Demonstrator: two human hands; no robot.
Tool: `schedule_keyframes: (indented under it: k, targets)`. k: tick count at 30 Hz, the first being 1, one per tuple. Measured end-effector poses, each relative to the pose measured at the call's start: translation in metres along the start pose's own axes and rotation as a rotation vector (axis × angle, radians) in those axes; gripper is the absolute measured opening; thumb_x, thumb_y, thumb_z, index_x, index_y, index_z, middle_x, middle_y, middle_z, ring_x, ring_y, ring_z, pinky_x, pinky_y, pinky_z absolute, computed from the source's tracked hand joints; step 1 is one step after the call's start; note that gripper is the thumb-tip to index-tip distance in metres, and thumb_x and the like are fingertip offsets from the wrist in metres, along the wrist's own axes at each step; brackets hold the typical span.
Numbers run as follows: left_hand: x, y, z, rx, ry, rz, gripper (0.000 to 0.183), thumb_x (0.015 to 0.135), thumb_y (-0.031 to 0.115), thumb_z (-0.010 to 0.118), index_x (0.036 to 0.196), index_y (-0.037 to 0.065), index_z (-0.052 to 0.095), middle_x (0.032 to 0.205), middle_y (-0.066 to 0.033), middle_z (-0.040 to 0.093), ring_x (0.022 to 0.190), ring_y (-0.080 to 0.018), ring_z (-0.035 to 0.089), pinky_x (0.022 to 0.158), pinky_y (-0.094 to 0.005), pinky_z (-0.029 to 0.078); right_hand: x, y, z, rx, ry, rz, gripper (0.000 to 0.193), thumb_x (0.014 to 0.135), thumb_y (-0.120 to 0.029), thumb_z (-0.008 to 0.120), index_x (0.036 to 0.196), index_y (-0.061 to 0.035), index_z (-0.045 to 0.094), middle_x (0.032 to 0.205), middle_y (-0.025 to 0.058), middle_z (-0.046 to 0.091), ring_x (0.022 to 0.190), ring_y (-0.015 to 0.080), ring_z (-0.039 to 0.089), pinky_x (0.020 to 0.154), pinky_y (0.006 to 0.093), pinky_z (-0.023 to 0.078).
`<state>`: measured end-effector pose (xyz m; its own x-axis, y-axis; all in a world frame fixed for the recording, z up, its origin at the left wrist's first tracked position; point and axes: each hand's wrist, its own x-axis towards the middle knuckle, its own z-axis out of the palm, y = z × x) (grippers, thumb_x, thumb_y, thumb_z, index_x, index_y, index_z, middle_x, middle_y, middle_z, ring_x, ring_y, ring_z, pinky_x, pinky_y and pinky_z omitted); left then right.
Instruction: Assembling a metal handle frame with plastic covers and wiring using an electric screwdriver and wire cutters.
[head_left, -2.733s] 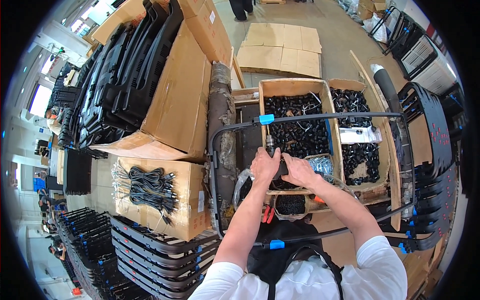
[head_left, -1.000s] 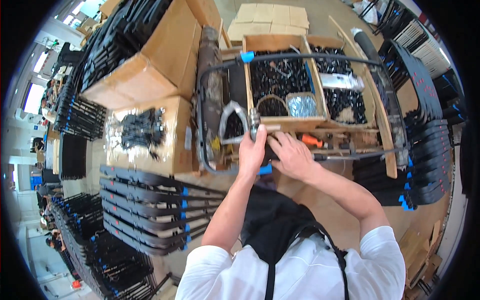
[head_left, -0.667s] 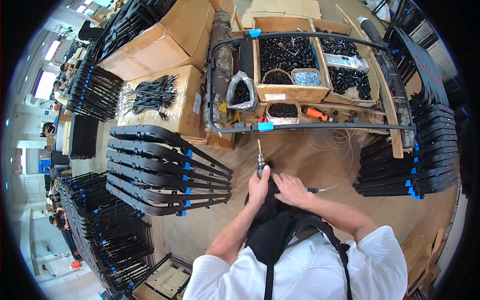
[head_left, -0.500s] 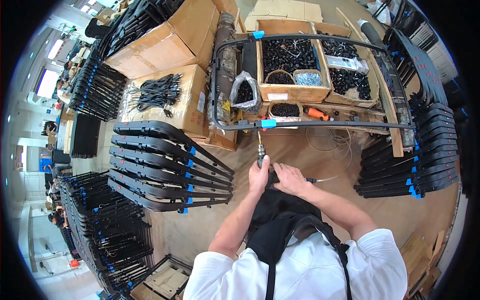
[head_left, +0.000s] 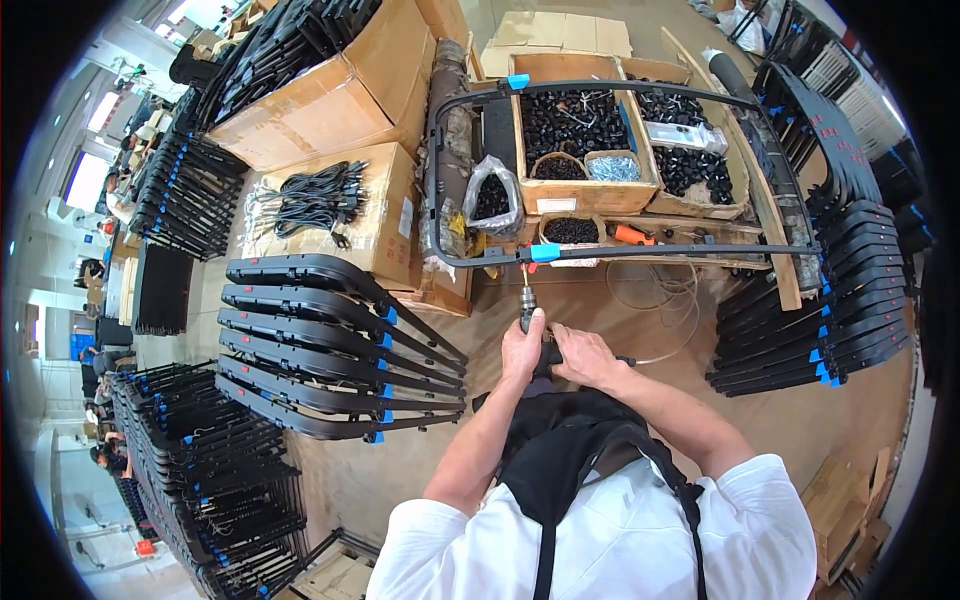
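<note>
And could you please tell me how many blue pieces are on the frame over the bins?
2: one blue piece on the far bar, another piece on the near bar; more may be hidden underneath.

Here on my left, black cables [head_left: 318,197] lie bunched on a taped carton [head_left: 388,232], and just beyond it a bigger box [head_left: 335,115] brims with dark plastic parts [head_left: 290,62]! Ahead of me, flattened cardboard [head_left: 555,37] covers a patch of floor [head_left: 652,22], a white bag [head_left: 740,22] slumps away to its right, and brown cardboard [head_left: 838,500] sits low on my right.
</note>
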<state>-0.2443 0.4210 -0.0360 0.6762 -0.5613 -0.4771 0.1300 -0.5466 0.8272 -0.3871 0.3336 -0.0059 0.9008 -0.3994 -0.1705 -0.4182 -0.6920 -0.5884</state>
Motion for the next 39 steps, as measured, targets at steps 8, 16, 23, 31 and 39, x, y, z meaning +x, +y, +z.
schedule_keyframes:
  k: [8, 16, 23, 31, 39]
  targets:
    - [0.012, -0.001, -0.006, 0.059, 0.005, 0.024, 0.059, 0.097, 0.059, 0.068, 0.098, 0.000, 0.069, 0.086, -0.0083, 0.066, 0.082, -0.0197, 0.059, 0.079, -0.0390, 0.051, 0.008, -0.004, 0.008, 0.020, 0.041, 0.037, 0.076, 0.074, -0.026, 0.084, 0.134, 0.0046, 0.049, 0.108, 0.0280, 0.072, 0.104, 0.0433, 0.071, 0.091, 0.0490, 0.058]
    - [0.017, 0.007, -0.002, 0.091, 0.009, 0.026, 0.057, 0.097, 0.056, 0.069, 0.097, 0.000, 0.068, 0.087, -0.0092, 0.067, 0.082, -0.0212, 0.061, 0.078, -0.0400, 0.051, 0.013, 0.000, 0.003, -0.042, 0.022, 0.044, 0.082, 0.076, -0.031, 0.086, 0.139, 0.0042, 0.046, 0.113, 0.0276, 0.072, 0.106, 0.0420, 0.072, 0.092, 0.0487, 0.058]
    - [0.024, 0.010, -0.004, 0.078, -0.006, 0.030, 0.058, 0.097, 0.057, 0.069, 0.103, -0.001, 0.068, 0.089, -0.0100, 0.068, 0.085, -0.0220, 0.062, 0.081, -0.0409, 0.051, 0.019, -0.004, -0.004, -0.030, -0.008, 0.065, 0.081, 0.079, -0.029, 0.086, 0.140, 0.0063, 0.046, 0.114, 0.0276, 0.071, 0.107, 0.0428, 0.071, 0.093, 0.0490, 0.057]
    - [0.029, -0.002, -0.003, 0.086, -0.010, 0.050, 0.061, 0.097, 0.059, 0.068, 0.109, 0.000, 0.068, 0.097, -0.0123, 0.070, 0.090, -0.0236, 0.064, 0.084, -0.0417, 0.052, 0.017, -0.008, 0.005, -0.023, -0.007, -0.003, 0.064, 0.079, -0.022, 0.083, 0.132, -0.0002, 0.054, 0.126, 0.0203, 0.057, 0.121, 0.0402, 0.059, 0.100, 0.0510, 0.053]
    - [0.021, -0.003, -0.003, 0.064, -0.023, 0.030, 0.062, 0.097, 0.060, 0.068, 0.111, -0.001, 0.067, 0.100, -0.0125, 0.071, 0.092, -0.0225, 0.064, 0.084, -0.0408, 0.052, 0.009, -0.009, 0.009, 0.001, 0.017, -0.007, 0.061, 0.079, -0.017, 0.080, 0.131, -0.0018, 0.053, 0.124, 0.0186, 0.057, 0.119, 0.0401, 0.061, 0.097, 0.0540, 0.054]
